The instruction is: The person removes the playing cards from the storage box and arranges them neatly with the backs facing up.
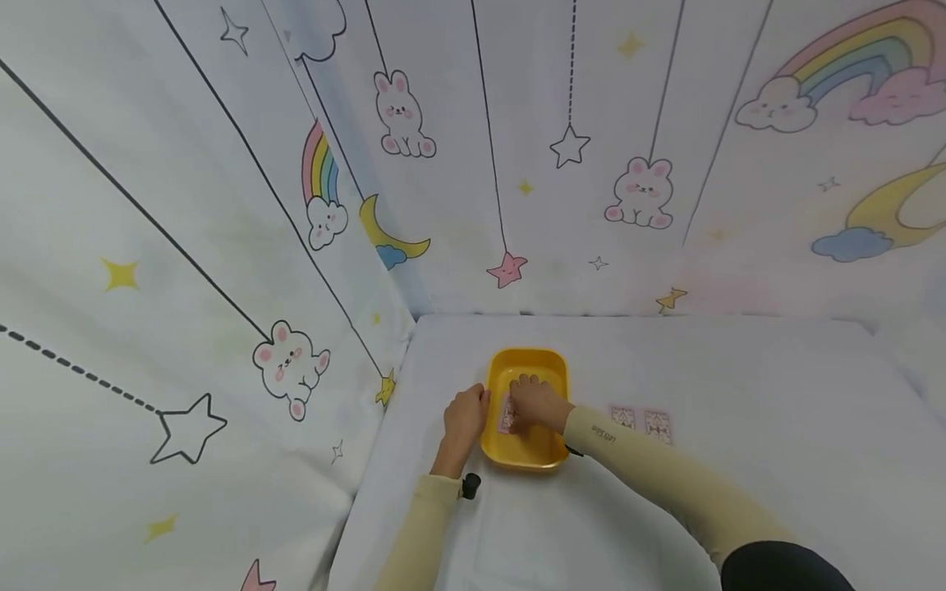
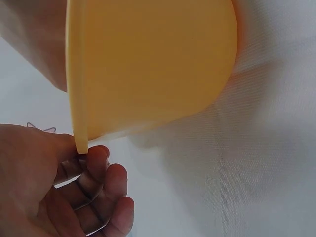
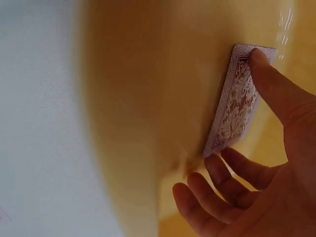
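Pink card [image 3: 237,106] is being pinched by right hand [image 1: 538,404], down in yellow tray [image 1: 526,451] | its rim [image 2: 77,74]'s being pinched by left hand [image 2: 52,182]

Left fingers [image 2: 116,181] pinching, right fingers [image 3: 228,186] gripping, forearms [image 1: 654,469] extended

One yellow tray [image 1: 534,451] is standing on one white-covered table [image 1: 776,460]. Three ornate-backed playing cards [image 1: 506,414] are showing: one is sitting inside the tray, two are lying to its right. Two hands are appearing, one left hand [image 1: 466,419] at the tray's left rim, one right hand [image 1: 537,405] inside. Behind and left of the tray, two rainbows [image 1: 320,156], two crescent moons [image 1: 377,236] and three white cartoon animals [image 1: 639,197] are showing.
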Motion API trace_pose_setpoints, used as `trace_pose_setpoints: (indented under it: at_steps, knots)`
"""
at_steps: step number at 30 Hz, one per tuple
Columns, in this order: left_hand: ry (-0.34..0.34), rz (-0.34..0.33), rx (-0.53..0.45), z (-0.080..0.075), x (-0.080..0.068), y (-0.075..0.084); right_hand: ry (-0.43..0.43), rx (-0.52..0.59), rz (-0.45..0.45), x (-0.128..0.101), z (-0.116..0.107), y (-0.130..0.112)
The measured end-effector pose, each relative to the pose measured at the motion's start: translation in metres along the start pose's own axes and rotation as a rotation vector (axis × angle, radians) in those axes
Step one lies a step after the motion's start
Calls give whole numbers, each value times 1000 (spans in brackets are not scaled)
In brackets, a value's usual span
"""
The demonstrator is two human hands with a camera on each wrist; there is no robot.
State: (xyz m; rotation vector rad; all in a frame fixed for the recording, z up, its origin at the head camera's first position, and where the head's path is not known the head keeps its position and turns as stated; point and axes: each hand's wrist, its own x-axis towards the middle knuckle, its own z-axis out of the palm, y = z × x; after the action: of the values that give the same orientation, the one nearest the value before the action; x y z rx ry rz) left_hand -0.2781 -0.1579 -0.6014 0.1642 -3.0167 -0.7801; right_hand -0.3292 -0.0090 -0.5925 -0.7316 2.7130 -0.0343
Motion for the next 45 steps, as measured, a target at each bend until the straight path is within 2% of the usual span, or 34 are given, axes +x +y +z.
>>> trace_pose_setpoints:
  at_steps: [5,9,13,20,26,30,40,45]
  knots:
    - [7,12,1,0,0,2,33,1,17,2,-2,2]
    - [6,8,-4,-1,-1,2,52,82,17,4,-2,4]
    - [6,1,-7,0,-2,1,30,197,8,7,0,9]
    - [19,2,-11,3,-4,0,18,500,-67,4,-7,24]
    - [19,-14,-27,4,-5,1,33,647,-81,-6,-11,43]
    - [16,-12,-30,3,-4,1,47,731,-81,-17,-13,62]
    - [17,-33,-57,4,-6,3,95,914,-65,-72,-7,128]
    - [20,-34,-32,5,-5,3,115,923,-46,-106,4,171]
